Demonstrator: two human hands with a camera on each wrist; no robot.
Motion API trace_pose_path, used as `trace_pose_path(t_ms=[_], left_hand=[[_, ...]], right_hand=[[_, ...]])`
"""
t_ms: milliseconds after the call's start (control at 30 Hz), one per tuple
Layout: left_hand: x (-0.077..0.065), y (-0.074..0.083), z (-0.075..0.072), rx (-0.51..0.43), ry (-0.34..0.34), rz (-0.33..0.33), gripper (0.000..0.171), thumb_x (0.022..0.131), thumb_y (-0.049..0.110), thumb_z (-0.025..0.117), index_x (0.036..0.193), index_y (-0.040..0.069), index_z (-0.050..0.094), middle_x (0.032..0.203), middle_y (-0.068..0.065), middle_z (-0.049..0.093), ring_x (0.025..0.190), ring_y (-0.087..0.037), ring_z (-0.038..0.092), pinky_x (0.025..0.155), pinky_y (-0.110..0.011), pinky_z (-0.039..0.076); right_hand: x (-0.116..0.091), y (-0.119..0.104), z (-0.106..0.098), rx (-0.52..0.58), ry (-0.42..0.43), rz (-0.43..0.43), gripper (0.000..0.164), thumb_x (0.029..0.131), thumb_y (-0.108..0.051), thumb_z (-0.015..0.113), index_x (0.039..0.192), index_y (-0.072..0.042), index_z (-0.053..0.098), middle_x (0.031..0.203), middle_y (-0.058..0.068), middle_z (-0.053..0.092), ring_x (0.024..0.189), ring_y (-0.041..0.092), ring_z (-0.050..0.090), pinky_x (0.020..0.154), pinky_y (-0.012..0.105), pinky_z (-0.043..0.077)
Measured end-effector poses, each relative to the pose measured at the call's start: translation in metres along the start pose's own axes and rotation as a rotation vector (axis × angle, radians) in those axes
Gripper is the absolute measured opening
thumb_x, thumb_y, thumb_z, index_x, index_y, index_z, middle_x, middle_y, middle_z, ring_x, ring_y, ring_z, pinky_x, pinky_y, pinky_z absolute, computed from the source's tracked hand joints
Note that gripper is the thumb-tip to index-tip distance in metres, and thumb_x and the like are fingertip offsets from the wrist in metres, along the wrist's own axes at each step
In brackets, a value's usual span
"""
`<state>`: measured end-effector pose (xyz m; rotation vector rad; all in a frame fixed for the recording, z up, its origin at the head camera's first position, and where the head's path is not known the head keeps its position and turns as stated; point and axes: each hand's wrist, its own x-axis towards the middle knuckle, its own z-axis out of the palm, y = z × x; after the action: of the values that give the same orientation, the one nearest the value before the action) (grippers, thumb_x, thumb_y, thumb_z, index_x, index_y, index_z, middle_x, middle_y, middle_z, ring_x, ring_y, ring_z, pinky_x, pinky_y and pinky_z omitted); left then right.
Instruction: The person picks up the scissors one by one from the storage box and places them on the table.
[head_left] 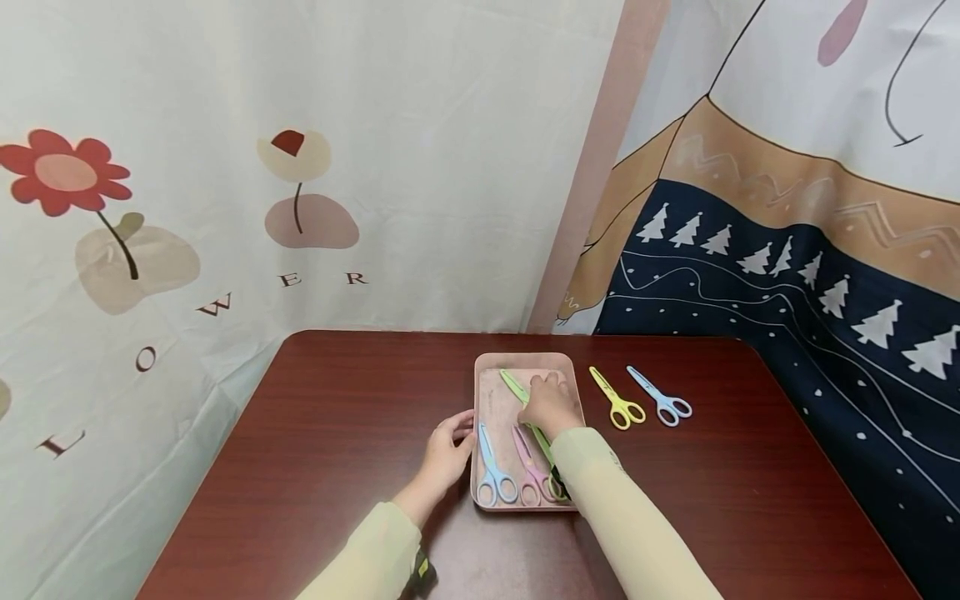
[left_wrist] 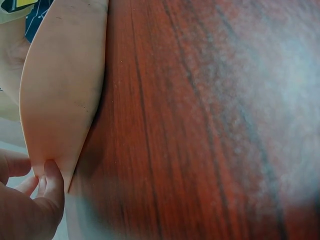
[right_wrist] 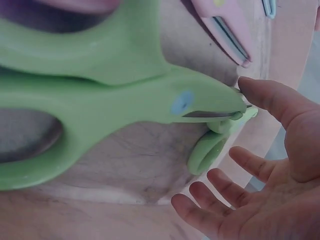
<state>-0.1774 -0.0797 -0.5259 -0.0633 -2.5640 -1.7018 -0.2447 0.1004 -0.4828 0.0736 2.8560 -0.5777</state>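
Observation:
A pink tray [head_left: 491, 360] holds a blue pair of scissors [head_left: 489, 462], a pink pair [head_left: 528, 467] and two green pairs. My right hand [head_left: 551, 406] reaches over the tray, hiding the handles of the far green scissors [head_left: 513, 383]. In the right wrist view its fingers are spread, and the thumb is right by the tip of the near green scissors [right_wrist: 125, 100]; a loop of the far green scissors [right_wrist: 204, 152] shows beyond. With fingers extended, my left hand [head_left: 444, 454] touches the tray's left side; its fingertips lie at the tray wall [left_wrist: 62, 90].
On the dark red-brown table [head_left: 360, 417], right of the tray, lie yellow scissors [head_left: 618, 400] and another blue pair of scissors [head_left: 660, 396]. Printed curtains [head_left: 420, 167] hang behind the table and along its right side.

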Motion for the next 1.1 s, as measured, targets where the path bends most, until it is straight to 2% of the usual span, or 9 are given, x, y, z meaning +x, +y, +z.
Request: trace_pose_path(t_ms=[267,567,833,1000,1100], left_hand=[[-0.0002,0.0001,0.0000,0.004,0.006,-0.007,0.037,0.088,0.001,0.060,0.125,0.000,0.058,0.115,-0.015,0.063,0.100,-0.026,0.064,0.088,-0.037,0.052],[0.0002,0.0007,-0.0002,0.009,0.003,0.004,0.037,0.088,0.001,0.060,0.125,0.000,0.058,0.115,-0.016,0.063,0.100,-0.027,0.064,0.090,-0.040,0.051],[0.0000,0.0016,-0.0006,0.008,0.007,0.008,0.037,0.088,0.001,0.059,0.125,-0.001,0.058,0.115,-0.017,0.063,0.100,-0.028,0.064,0.091,-0.042,0.050],[-0.0003,0.0019,-0.0003,0.010,0.009,-0.001,0.037,0.089,0.001,0.059,0.125,0.000,0.058,0.115,-0.017,0.063,0.101,-0.028,0.064,0.090,-0.042,0.051],[-0.0006,0.0018,0.0000,0.014,0.007,-0.005,0.037,0.089,0.001,0.059,0.125,0.001,0.058,0.115,-0.016,0.063,0.101,-0.027,0.064,0.090,-0.041,0.051]], right_hand=[[0.0014,0.0002,0.0015,0.011,-0.025,0.009,0.071,0.072,-0.025,0.079,0.132,-0.002,0.048,0.132,0.022,0.040,0.112,0.034,0.038,0.093,0.046,0.042],[-0.0017,-0.0019,-0.0006,0.030,-0.037,0.016,0.069,0.069,-0.026,0.080,0.129,-0.006,0.052,0.129,0.020,0.041,0.108,0.032,0.038,0.089,0.049,0.042],[-0.0056,-0.0036,-0.0035,0.032,-0.049,0.028,0.065,0.068,-0.025,0.081,0.124,-0.005,0.054,0.128,0.020,0.041,0.107,0.032,0.039,0.087,0.048,0.043],[-0.0030,-0.0029,-0.0028,0.028,-0.067,0.042,0.066,0.068,-0.027,0.081,0.125,-0.007,0.054,0.130,0.018,0.042,0.108,0.031,0.040,0.089,0.051,0.043],[-0.0013,-0.0022,-0.0011,0.035,-0.070,0.035,0.065,0.069,-0.026,0.080,0.125,-0.006,0.054,0.127,0.017,0.043,0.107,0.030,0.040,0.090,0.049,0.044]])
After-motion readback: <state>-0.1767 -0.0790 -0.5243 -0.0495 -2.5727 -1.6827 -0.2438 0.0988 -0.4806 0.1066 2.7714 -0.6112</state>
